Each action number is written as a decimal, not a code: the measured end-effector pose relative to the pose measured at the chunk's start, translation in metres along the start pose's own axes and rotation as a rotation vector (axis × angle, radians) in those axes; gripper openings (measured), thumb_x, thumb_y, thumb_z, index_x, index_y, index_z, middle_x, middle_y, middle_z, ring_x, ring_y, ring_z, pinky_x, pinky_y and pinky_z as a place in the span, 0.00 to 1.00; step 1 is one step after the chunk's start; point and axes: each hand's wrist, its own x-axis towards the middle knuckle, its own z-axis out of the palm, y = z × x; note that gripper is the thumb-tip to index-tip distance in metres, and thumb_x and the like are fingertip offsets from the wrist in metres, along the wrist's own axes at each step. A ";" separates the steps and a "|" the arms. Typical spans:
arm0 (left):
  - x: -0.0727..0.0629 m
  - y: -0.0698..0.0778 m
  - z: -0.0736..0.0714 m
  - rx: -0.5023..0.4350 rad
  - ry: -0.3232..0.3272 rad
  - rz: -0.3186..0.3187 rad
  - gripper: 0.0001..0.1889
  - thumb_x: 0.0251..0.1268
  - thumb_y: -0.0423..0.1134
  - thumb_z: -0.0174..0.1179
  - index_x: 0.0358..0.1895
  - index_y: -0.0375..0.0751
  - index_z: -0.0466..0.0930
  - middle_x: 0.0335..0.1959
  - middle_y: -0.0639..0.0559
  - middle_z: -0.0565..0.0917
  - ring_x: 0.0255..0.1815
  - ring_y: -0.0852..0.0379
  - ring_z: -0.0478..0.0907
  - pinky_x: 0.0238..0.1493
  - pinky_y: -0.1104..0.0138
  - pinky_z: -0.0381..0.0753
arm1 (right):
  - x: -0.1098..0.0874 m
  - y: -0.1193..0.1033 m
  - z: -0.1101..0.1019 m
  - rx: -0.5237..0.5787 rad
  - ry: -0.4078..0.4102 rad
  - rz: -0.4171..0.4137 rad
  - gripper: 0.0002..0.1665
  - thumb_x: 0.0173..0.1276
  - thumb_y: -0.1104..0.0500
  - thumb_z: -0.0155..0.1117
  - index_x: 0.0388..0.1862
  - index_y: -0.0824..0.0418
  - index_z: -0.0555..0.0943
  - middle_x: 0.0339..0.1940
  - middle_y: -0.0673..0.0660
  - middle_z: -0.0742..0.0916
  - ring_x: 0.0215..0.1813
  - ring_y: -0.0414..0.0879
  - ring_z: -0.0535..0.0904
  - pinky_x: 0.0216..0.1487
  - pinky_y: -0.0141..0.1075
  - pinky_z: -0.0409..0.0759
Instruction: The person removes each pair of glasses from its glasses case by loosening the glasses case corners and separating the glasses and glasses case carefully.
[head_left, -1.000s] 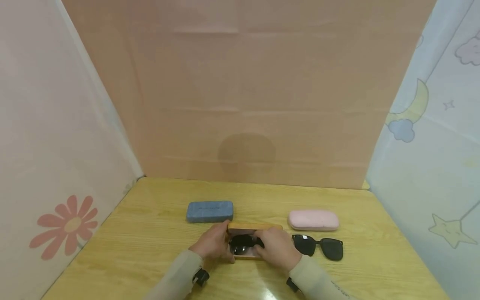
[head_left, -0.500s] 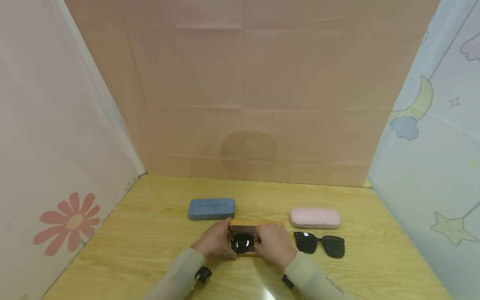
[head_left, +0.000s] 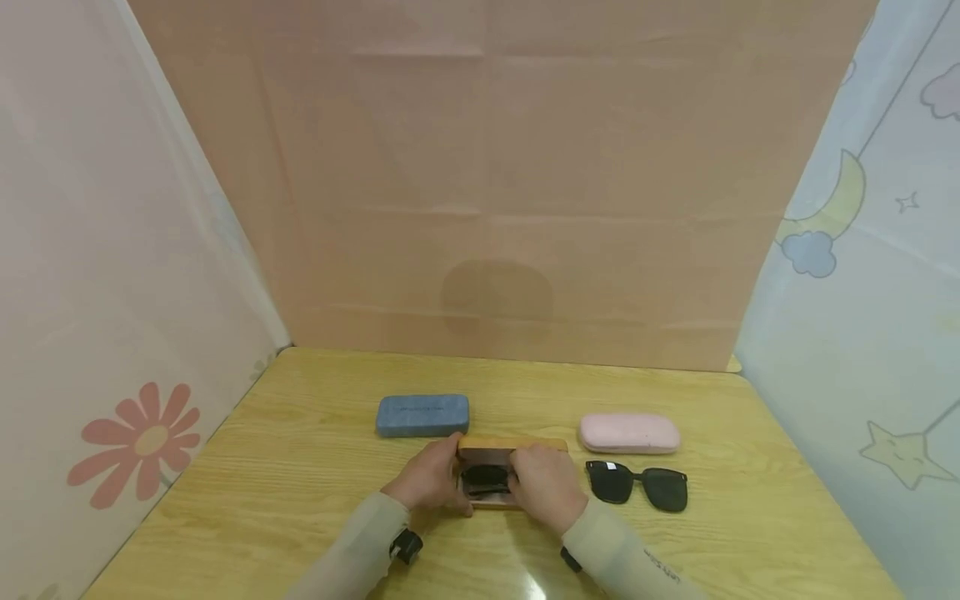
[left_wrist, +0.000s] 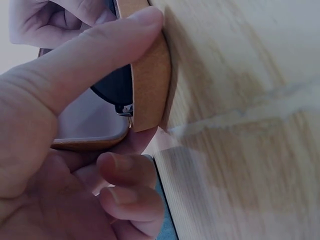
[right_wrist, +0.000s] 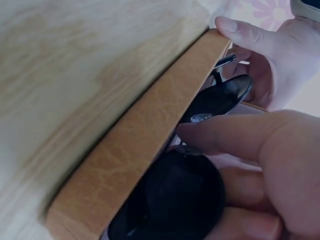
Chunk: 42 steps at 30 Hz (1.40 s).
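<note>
Head view: the left hand (head_left: 424, 478) and the right hand (head_left: 550, 487) meet over a tan glasses case (head_left: 516, 443), its lid raised, on the wood-grain table (head_left: 315, 404). Dark sunglasses (head_left: 486, 476) sit partly inside this case, between the two hands. The left hand holds the case by its left end; in the left wrist view its thumb lies across the tan side wall, another finger reaches round the corner, and two more curl loosely apart from it. The right hand has its digits drawn together on the sunglasses: the right wrist view shows the thumb at the nose pads between the lenses, with fingers behind the nearer lens. How firmly it presses cannot be told. A blue case (head_left: 422, 416) lies beyond the left hand, and a pink case (head_left: 628, 433) lies farther right, lid down. Just in front of the pink case, a second pair of sunglasses (head_left: 665, 489) rests flat on the table, a small white patch on one lens. Pale sleeves (head_left: 358, 546) cover both forearms, and a brown backdrop (head_left: 495, 167) stands behind the table.
</note>
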 end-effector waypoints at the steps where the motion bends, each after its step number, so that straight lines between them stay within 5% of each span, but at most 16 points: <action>1: -0.001 0.000 0.000 -0.007 -0.003 -0.006 0.44 0.32 0.41 0.86 0.59 0.40 0.72 0.50 0.49 0.81 0.52 0.48 0.78 0.54 0.52 0.79 | -0.001 0.000 0.001 0.001 0.000 0.000 0.17 0.53 0.61 0.71 0.12 0.51 0.74 0.11 0.45 0.72 0.15 0.38 0.64 0.14 0.35 0.62; 18: 0.007 0.000 -0.008 0.005 -0.018 -0.028 0.42 0.34 0.42 0.86 0.57 0.41 0.71 0.48 0.50 0.81 0.49 0.50 0.78 0.52 0.53 0.79 | 0.004 0.004 -0.004 0.049 -0.020 0.060 0.20 0.52 0.60 0.70 0.11 0.50 0.69 0.11 0.45 0.69 0.16 0.39 0.62 0.13 0.35 0.61; 33: 0.016 0.005 -0.019 -0.030 -0.011 -0.026 0.41 0.34 0.39 0.86 0.55 0.41 0.71 0.47 0.50 0.80 0.44 0.54 0.76 0.48 0.56 0.78 | 0.012 0.009 -0.011 0.046 0.036 0.038 0.08 0.58 0.58 0.72 0.23 0.51 0.82 0.17 0.46 0.82 0.17 0.38 0.72 0.14 0.36 0.67; 42: 0.005 0.003 -0.008 -0.054 -0.044 -0.043 0.41 0.35 0.39 0.85 0.56 0.40 0.71 0.47 0.49 0.80 0.45 0.52 0.76 0.49 0.54 0.78 | 0.000 0.004 -0.003 0.030 -0.078 0.090 0.07 0.61 0.54 0.70 0.26 0.53 0.82 0.17 0.49 0.81 0.17 0.40 0.71 0.13 0.39 0.67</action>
